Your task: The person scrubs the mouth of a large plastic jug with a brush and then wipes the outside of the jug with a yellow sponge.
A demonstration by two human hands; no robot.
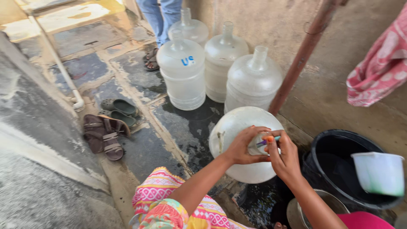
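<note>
- Water jug point(237, 127), a big translucent one, lies tilted on the wet floor with its neck turned toward the person; both hands meet at that neck, at about 4 o'clock on its rounded body.
- Left hand point(243, 146) is curled around the neck from the 9 o'clock side, fingers closed on it; the neck itself is mostly covered by the fingers, so its mouth cannot be made out.
- Right hand point(285, 159) comes in from 3 o'clock, fingers pinched narrow on a thin stick-like tool point(267, 141) with blue-green and orange on it; the tool's far end is hidden at the neck, and what kind of tool it is stays unclear.
- Black bucket point(335, 178) stands at 3 o'clock of the right hand, just beside the forearm; its lower rim is cut by the picture's edge.
- White plastic container point(379, 173) rests at the bucket's rim, to the right.
- Metal bowl point(296, 214) shows partly under the right forearm, at 6 o'clock, cut off below.
- Three upright water jugs point(220, 68) stand in a cluster at 12 o'clock of the hands, against the wall.
- Sandals point(106, 127) lie well apart at 9 o'clock.
- Another person's jeans-clad legs point(160, 17) appear at the top, cut off above.
- Pink cloth point(379, 72) hangs at 2 o'clock, partly out of frame.
</note>
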